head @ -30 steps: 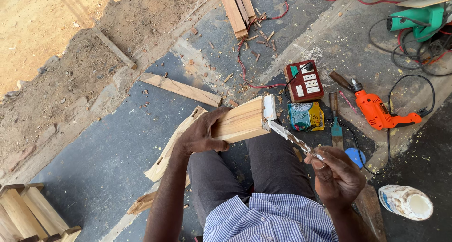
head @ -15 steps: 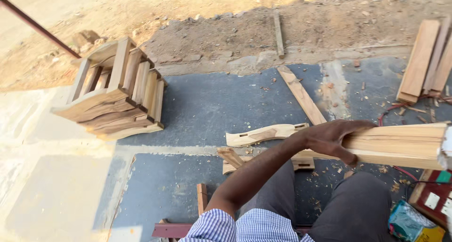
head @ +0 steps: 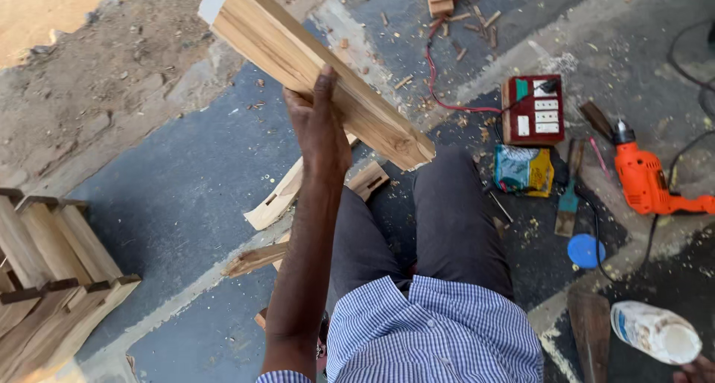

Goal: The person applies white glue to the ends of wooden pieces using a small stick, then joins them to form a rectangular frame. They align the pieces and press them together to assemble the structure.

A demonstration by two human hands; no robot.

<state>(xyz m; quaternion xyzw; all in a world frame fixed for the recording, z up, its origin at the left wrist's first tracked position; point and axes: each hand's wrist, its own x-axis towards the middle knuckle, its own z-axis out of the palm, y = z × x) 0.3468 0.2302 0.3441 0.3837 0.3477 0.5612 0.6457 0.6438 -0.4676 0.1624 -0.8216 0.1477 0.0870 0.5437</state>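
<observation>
At your three o'clock lies an orange drill [head: 646, 180] beside a red socket box [head: 533, 109]. A blue lid [head: 586, 250] sits at four, stacked wooden pieces [head: 52, 267] at eight, a curved offcut [head: 279, 197] near centre.

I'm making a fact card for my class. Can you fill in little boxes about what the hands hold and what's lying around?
Left hand: raised, gripping a long wooden piece that slants up to the left
Right hand: only fingertips show at the corner, touching a white plastic bottle
Power tool: orange drill on the ground
Socket: red extension box with a red cable
Small items: blue lid, crumpled packet
Left edge: stacked wooden parts
</observation>
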